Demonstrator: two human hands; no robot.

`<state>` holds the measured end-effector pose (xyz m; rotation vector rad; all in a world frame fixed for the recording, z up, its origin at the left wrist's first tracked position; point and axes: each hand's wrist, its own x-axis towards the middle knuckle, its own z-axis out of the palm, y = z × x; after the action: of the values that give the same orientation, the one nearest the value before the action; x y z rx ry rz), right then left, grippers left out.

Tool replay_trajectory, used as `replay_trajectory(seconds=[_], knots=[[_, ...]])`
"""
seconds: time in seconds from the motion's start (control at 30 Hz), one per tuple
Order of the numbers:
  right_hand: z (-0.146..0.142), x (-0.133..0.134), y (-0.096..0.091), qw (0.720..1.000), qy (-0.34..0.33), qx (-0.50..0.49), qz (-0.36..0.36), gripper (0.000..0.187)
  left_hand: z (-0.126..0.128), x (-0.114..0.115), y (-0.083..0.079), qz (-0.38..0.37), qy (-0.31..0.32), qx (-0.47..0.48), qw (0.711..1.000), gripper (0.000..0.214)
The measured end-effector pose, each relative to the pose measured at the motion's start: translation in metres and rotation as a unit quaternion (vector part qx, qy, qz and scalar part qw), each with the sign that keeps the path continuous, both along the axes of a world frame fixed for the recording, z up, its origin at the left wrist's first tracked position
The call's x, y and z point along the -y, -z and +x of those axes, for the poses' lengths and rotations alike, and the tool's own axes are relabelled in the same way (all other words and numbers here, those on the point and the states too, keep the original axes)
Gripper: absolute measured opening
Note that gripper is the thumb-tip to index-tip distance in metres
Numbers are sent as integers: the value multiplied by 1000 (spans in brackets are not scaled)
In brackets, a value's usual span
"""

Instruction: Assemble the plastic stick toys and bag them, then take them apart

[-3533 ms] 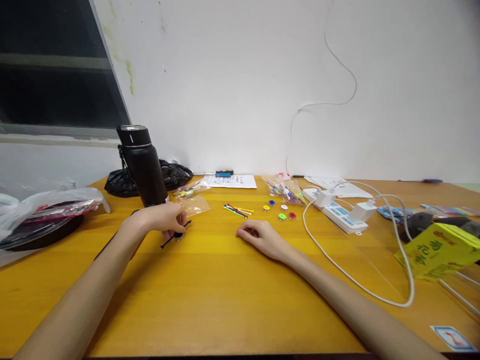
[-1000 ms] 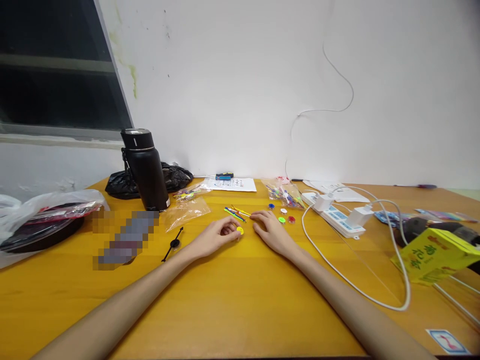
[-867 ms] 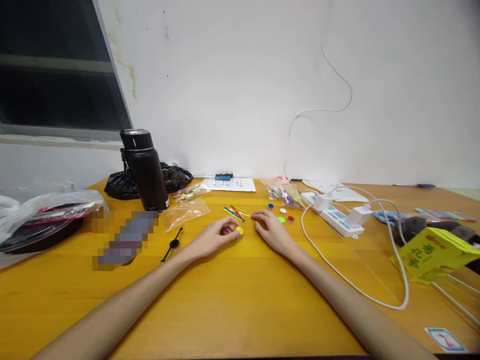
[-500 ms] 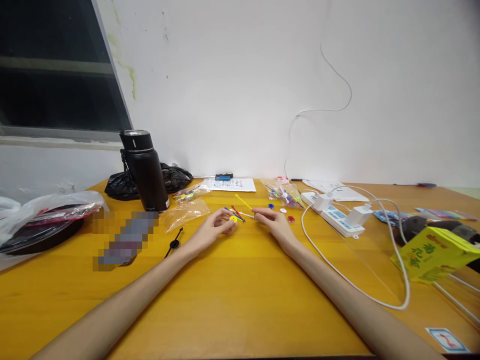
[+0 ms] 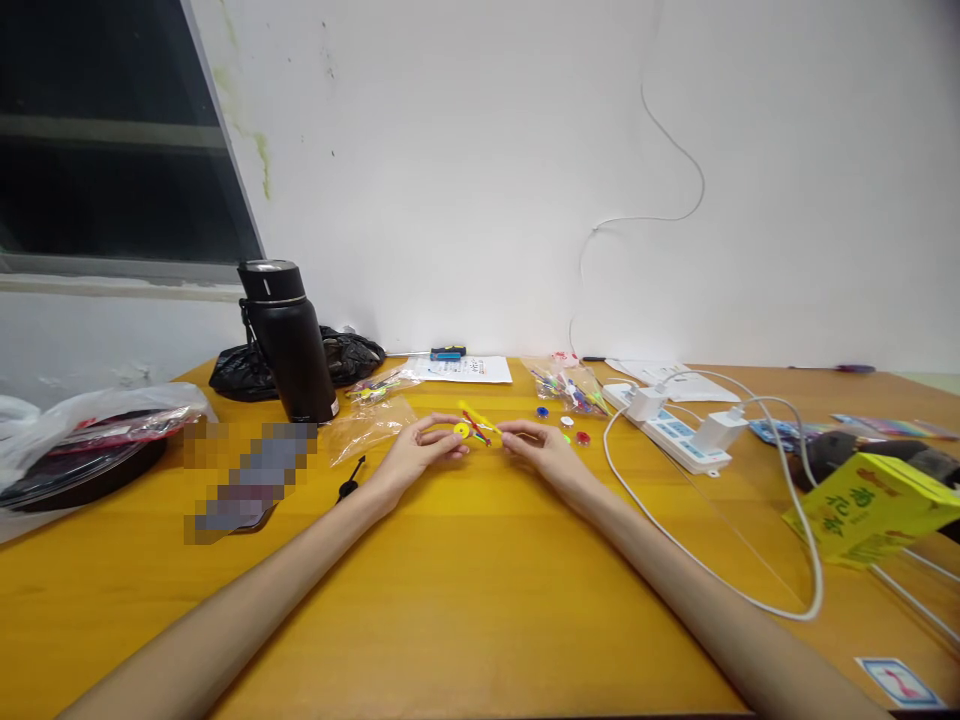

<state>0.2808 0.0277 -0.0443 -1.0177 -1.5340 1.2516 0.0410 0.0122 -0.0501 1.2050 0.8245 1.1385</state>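
My left hand [image 5: 420, 452] pinches a small yellow disc [image 5: 462, 430] between thumb and index finger. Between my fingertips, my right hand [image 5: 546, 450] grips the near end of a thin yellow plastic arrow [image 5: 474, 412], blurred and slanting toward the disc. Behind the disc lie several thin coloured plastic pieces, among them a red one [image 5: 480, 421]; fingers and arrow partly cover them. Right of my right hand are a blue disc [image 5: 542, 412], a white disc [image 5: 567, 421] and a red disc [image 5: 583, 439]. Beside my left wrist lies a black arrow with a round hub [image 5: 348, 488], partly covered.
A black bottle [image 5: 289, 345] and an open clear bag [image 5: 371, 428] stand or lie left. Bagged coloured pieces [image 5: 566, 385], paper [image 5: 469, 370] and a screwdriver [image 5: 448, 353] are at the back. A power strip [image 5: 684, 442], looping white cable [image 5: 814, 570] and yellow box [image 5: 862, 508] occupy the right.
The yellow arrow has come nearer the yellow disc and lies lower in my right fingers. My left hand has shifted slightly left with the disc. A green disc now shows beside the red one.
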Motion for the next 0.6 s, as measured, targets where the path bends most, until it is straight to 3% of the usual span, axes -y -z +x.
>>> replay_trajectory(seconds=[0.2,0.43,0.6], knots=[[-8,11,0,983,-47,139,112,25,-1,-3,1,27,5,-26,999,45],[-13,21,-5,938,-16,208,278,10,0,0,-5,77,13,-78,994,39],[-12,23,-8,920,-14,224,322,9,-1,0,-5,105,22,-106,989,37]])
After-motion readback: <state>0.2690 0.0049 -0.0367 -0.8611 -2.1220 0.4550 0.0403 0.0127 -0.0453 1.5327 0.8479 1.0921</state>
